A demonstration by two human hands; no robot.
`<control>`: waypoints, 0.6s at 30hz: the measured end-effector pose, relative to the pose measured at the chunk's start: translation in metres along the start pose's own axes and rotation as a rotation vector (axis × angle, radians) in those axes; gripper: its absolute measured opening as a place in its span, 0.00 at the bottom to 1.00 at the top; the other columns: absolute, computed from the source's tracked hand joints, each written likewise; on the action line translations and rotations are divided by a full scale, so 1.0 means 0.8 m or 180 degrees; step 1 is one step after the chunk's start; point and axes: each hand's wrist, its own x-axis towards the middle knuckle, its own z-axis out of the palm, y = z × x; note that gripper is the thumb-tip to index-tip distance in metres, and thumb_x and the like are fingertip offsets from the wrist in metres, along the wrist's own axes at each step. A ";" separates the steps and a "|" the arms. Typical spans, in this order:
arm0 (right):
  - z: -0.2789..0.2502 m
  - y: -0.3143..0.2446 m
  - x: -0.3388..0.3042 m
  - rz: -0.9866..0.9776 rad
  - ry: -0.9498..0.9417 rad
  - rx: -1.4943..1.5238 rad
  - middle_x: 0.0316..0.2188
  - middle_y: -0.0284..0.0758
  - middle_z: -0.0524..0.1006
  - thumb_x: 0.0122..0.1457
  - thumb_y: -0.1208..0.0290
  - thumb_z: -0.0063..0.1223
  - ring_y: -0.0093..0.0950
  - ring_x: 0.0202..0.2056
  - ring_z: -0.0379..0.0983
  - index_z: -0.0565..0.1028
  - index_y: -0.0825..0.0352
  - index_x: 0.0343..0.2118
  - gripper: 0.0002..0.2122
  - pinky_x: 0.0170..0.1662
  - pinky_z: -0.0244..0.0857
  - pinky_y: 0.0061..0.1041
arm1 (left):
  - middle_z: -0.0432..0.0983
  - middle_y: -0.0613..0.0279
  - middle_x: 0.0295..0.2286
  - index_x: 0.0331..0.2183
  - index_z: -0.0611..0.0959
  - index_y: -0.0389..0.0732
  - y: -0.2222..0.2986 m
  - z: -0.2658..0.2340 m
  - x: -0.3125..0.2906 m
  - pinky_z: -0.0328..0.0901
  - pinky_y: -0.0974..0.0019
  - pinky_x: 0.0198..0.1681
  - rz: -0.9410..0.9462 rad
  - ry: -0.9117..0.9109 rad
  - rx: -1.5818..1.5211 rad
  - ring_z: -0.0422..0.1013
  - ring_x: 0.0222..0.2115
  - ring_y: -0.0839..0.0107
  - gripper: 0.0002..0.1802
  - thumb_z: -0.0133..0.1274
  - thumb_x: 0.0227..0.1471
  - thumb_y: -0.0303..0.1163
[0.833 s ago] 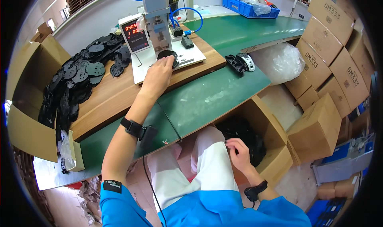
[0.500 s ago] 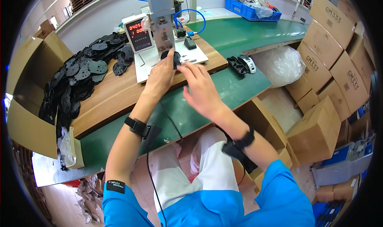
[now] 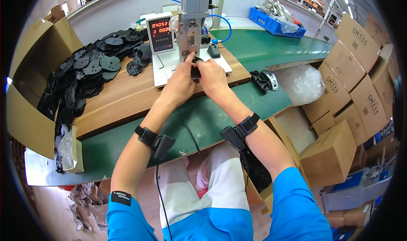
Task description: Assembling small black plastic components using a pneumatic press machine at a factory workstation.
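Two hands (image 3: 198, 78) around, seemingly, black part (image 3: 196, 67).

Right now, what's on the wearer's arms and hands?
Bare hands, no gloves: left hand, right hand. Each wrist has a black strap with a boxy black module; a thin black cable hangs from the left one. Short blue sleeves, small black patch on the left.
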 end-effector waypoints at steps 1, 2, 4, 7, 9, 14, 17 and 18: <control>0.000 0.004 0.000 -0.0072 0.0012 -0.0006 0.33 0.42 0.83 0.55 0.80 0.55 0.42 0.42 0.78 0.81 0.67 0.34 0.06 0.44 0.76 0.42 | 0.72 0.37 0.52 0.68 0.56 0.32 -0.015 -0.003 -0.006 0.64 0.46 0.60 0.0356 0.0400 0.0307 0.68 0.56 0.41 0.48 0.54 0.47 0.17; 0.001 0.009 0.000 -0.0139 0.0023 -0.0015 0.33 0.41 0.83 0.54 0.81 0.55 0.43 0.42 0.78 0.82 0.67 0.33 0.06 0.44 0.76 0.42 | 0.69 0.36 0.56 0.68 0.57 0.31 -0.031 -0.008 -0.010 0.61 0.47 0.64 0.0712 0.0799 0.0610 0.65 0.59 0.42 0.47 0.54 0.46 0.17; 0.006 0.021 0.007 -0.0250 0.0065 0.0005 0.33 0.40 0.83 0.54 0.81 0.55 0.43 0.42 0.78 0.83 0.66 0.33 0.08 0.44 0.76 0.42 | 0.65 0.36 0.59 0.67 0.58 0.29 -0.093 -0.027 -0.020 0.57 0.49 0.68 0.0019 0.0969 0.0860 0.62 0.63 0.43 0.44 0.54 0.49 0.20; 0.008 0.006 0.011 -0.0427 0.0129 0.0176 0.33 0.40 0.83 0.53 0.82 0.54 0.43 0.43 0.78 0.84 0.66 0.34 0.09 0.45 0.76 0.42 | 0.66 0.35 0.59 0.65 0.63 0.30 -0.193 -0.068 -0.063 0.60 0.48 0.66 -0.0379 0.1242 0.1456 0.62 0.62 0.42 0.39 0.55 0.52 0.23; 0.006 0.004 0.011 -0.0284 -0.0171 -0.0059 0.34 0.40 0.83 0.53 0.83 0.54 0.42 0.43 0.78 0.84 0.66 0.35 0.10 0.47 0.75 0.41 | 0.65 0.37 0.61 0.65 0.63 0.30 -0.225 -0.081 -0.088 0.60 0.48 0.66 -0.0712 0.0472 0.1729 0.61 0.62 0.42 0.38 0.55 0.55 0.29; 0.005 0.015 0.006 -0.0293 -0.0175 -0.0071 0.35 0.39 0.83 0.52 0.84 0.55 0.42 0.44 0.77 0.84 0.66 0.36 0.11 0.49 0.75 0.41 | 0.71 0.41 0.53 0.59 0.70 0.32 -0.175 -0.087 -0.104 0.65 0.48 0.59 -0.1025 0.0272 0.1537 0.66 0.56 0.43 0.31 0.57 0.58 0.33; -0.001 0.015 0.011 -0.0278 -0.0271 -0.0031 0.38 0.39 0.83 0.47 0.84 0.58 0.43 0.46 0.77 0.83 0.67 0.38 0.13 0.50 0.73 0.41 | 0.72 0.43 0.47 0.52 0.76 0.33 -0.153 -0.095 -0.124 0.66 0.48 0.54 -0.0972 0.0434 0.1521 0.68 0.51 0.45 0.23 0.59 0.57 0.33; -0.001 0.012 0.012 -0.0192 -0.0364 0.0021 0.40 0.39 0.84 0.44 0.84 0.61 0.43 0.47 0.76 0.83 0.68 0.38 0.16 0.52 0.72 0.41 | 0.73 0.44 0.44 0.48 0.79 0.33 -0.149 -0.103 -0.129 0.67 0.48 0.51 -0.0956 0.0478 0.1398 0.68 0.48 0.46 0.20 0.61 0.57 0.34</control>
